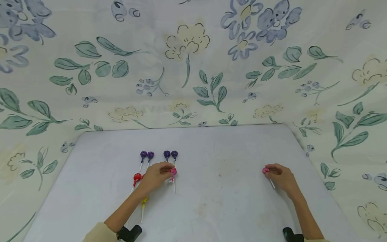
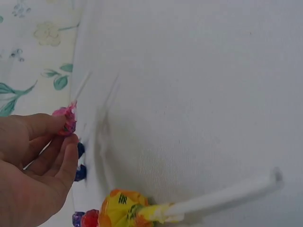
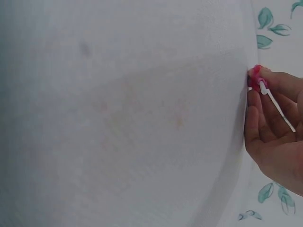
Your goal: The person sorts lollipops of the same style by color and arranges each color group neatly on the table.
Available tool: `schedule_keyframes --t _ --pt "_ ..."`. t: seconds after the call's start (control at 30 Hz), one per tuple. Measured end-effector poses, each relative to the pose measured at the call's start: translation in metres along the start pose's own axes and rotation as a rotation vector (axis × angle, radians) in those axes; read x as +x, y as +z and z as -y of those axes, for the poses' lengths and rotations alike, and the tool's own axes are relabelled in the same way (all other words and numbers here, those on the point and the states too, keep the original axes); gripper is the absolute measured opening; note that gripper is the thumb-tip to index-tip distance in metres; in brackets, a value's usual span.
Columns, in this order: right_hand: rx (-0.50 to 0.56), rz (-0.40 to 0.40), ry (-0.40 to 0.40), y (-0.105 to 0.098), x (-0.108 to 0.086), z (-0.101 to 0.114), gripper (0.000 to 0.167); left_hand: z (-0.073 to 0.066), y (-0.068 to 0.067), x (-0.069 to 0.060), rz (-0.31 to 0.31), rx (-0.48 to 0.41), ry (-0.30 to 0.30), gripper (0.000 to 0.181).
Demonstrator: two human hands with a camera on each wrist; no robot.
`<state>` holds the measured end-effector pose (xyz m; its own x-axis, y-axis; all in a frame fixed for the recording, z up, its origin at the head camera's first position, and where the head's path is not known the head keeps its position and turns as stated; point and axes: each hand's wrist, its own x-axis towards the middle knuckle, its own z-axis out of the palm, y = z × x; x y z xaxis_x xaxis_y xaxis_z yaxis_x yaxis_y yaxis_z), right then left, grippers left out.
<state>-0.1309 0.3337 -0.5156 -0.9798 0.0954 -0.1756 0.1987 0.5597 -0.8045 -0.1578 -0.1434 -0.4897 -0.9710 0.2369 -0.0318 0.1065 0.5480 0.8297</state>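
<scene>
My left hand (image 1: 153, 177) pinches the wrapped head of a pink lollipop (image 1: 173, 171), its white stick pointing toward me. In the left wrist view, thumb and fingertips grip this pink lollipop (image 2: 67, 118). Far to the right, my right hand (image 1: 282, 178) holds another pink lollipop (image 1: 265, 170) by its head. The right wrist view shows that lollipop's white stick (image 3: 280, 111) slanting across the fingers. Just beyond the left hand lie several purple lollipops (image 1: 150, 155). A red lollipop (image 1: 137, 177) rests beside that hand; a second red one is mostly hidden behind it.
A yellow lollipop (image 1: 145, 200) lies near the left forearm, partly covered by it. All of these are on a white tabletop (image 1: 223, 205) with some faint stains. Floral cloth (image 1: 187, 111) surrounds the table's back and sides.
</scene>
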Motion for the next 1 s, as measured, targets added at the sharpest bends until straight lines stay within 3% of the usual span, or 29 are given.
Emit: schedule_keyframes --t 0.3,0.6,1.0 --pt "0.004 -0.001 0.004 0.0 -0.001 0.001 0.035 0.005 -0.017 -0.005 -0.026 0.105 -0.044 0.018" --pt "0.005 0.002 0.001 0.0 0.0 0.001 0.035 0.007 -0.016 -0.002 -0.024 0.193 -0.013 0.015" --pt "0.071 -0.014 0.046 0.007 -0.001 0.008 0.036 0.007 -0.016 -0.001 -0.003 0.207 -0.027 0.013"
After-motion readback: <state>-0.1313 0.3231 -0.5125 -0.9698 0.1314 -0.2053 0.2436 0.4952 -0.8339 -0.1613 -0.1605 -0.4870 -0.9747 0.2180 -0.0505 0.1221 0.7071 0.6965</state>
